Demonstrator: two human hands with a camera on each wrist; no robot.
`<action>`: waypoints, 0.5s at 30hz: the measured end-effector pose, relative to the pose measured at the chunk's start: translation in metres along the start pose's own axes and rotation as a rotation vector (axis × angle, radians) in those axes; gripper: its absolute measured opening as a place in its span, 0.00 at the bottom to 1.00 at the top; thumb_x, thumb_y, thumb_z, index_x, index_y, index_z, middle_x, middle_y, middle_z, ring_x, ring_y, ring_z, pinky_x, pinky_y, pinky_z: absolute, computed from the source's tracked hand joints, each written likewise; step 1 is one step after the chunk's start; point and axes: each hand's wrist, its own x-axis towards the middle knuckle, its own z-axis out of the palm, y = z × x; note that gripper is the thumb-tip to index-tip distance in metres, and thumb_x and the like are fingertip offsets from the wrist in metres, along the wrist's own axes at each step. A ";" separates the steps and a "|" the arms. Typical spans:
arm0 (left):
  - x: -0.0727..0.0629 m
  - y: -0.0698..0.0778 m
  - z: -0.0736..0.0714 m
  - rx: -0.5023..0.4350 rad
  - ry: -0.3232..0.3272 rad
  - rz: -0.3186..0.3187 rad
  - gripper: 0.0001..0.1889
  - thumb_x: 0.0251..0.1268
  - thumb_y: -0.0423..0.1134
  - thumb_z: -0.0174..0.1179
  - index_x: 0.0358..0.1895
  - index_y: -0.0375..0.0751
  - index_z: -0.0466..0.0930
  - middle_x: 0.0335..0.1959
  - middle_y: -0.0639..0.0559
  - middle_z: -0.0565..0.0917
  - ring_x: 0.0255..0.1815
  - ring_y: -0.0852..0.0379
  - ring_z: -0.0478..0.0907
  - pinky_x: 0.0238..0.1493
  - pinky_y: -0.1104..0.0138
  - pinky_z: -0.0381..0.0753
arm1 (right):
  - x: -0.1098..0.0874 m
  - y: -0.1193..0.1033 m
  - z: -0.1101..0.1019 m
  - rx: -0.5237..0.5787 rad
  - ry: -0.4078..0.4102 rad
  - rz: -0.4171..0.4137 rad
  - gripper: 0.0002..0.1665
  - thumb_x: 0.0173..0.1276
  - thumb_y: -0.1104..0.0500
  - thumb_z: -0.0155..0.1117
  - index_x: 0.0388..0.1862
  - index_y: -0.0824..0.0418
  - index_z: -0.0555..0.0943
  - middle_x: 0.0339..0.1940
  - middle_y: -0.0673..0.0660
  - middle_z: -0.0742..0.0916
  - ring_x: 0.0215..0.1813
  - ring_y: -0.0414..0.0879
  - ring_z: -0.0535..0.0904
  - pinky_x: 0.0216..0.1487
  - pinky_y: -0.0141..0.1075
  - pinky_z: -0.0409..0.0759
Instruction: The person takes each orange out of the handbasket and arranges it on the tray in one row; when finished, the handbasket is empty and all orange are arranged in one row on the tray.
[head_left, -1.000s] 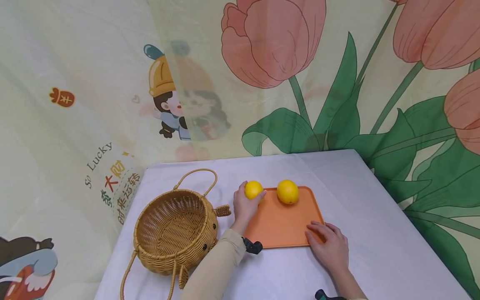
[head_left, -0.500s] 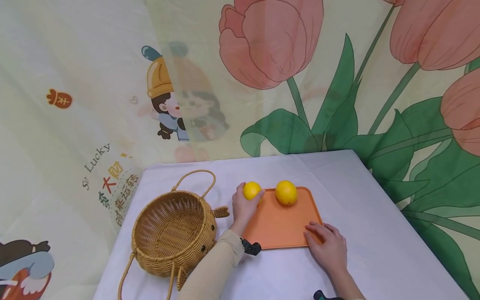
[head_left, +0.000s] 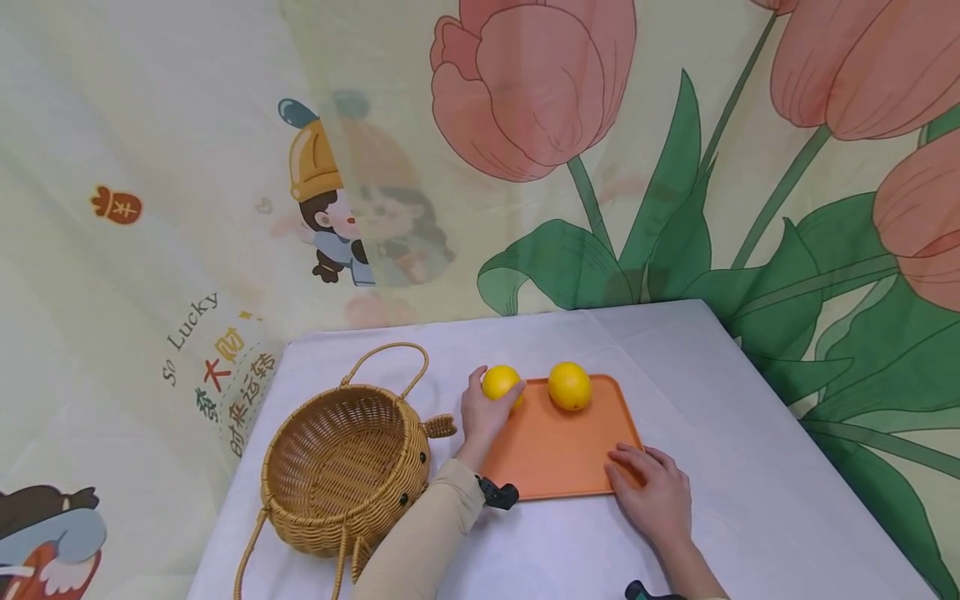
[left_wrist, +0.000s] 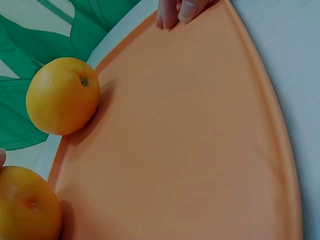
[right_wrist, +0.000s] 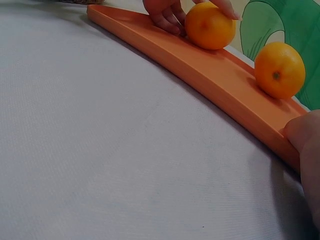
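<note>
Two oranges sit at the back of a flat orange tray. My left hand holds the left orange near the tray's back left corner, fingers round its far side and thumb on its right. The other orange stands just right of it, touched by neither hand; the right wrist view shows the stem end of this orange. My right hand grips the right side of the tray near its front corner, with thumb and fingertips over the rim. In the left wrist view, fingertips reach over the tray edge.
A round wicker basket with an animal face and looped handles stands left of the tray, close to my left forearm. White cloth covers the table. Behind hangs a backdrop printed with tulips.
The whole head view shifts slightly left. Both hands, the oranges and the tray keep their places relative to each other.
</note>
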 end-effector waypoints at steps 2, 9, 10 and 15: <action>0.000 0.001 -0.001 -0.003 0.003 -0.011 0.44 0.54 0.61 0.74 0.73 0.50 0.69 0.62 0.39 0.76 0.58 0.41 0.75 0.56 0.47 0.75 | 0.001 -0.001 0.000 -0.003 0.002 -0.004 0.17 0.65 0.52 0.75 0.51 0.57 0.90 0.58 0.59 0.87 0.67 0.61 0.67 0.66 0.63 0.60; -0.003 0.001 -0.004 0.010 0.001 -0.020 0.46 0.55 0.63 0.74 0.75 0.48 0.67 0.63 0.38 0.75 0.59 0.41 0.74 0.58 0.46 0.75 | 0.002 0.000 0.002 -0.008 -0.006 -0.010 0.17 0.66 0.51 0.74 0.51 0.57 0.90 0.59 0.59 0.87 0.67 0.61 0.67 0.66 0.62 0.60; -0.005 0.001 -0.004 0.018 0.002 -0.011 0.47 0.55 0.64 0.73 0.75 0.48 0.67 0.63 0.38 0.75 0.59 0.41 0.74 0.57 0.46 0.75 | 0.002 0.000 0.002 -0.006 -0.009 -0.004 0.17 0.66 0.51 0.74 0.52 0.56 0.90 0.59 0.59 0.87 0.68 0.61 0.67 0.67 0.62 0.59; -0.022 -0.001 -0.006 0.088 0.031 0.125 0.46 0.58 0.66 0.69 0.75 0.44 0.67 0.65 0.36 0.73 0.62 0.38 0.72 0.56 0.43 0.74 | 0.001 0.001 0.000 -0.002 -0.025 0.020 0.18 0.67 0.51 0.74 0.52 0.56 0.89 0.60 0.59 0.86 0.69 0.61 0.66 0.68 0.63 0.57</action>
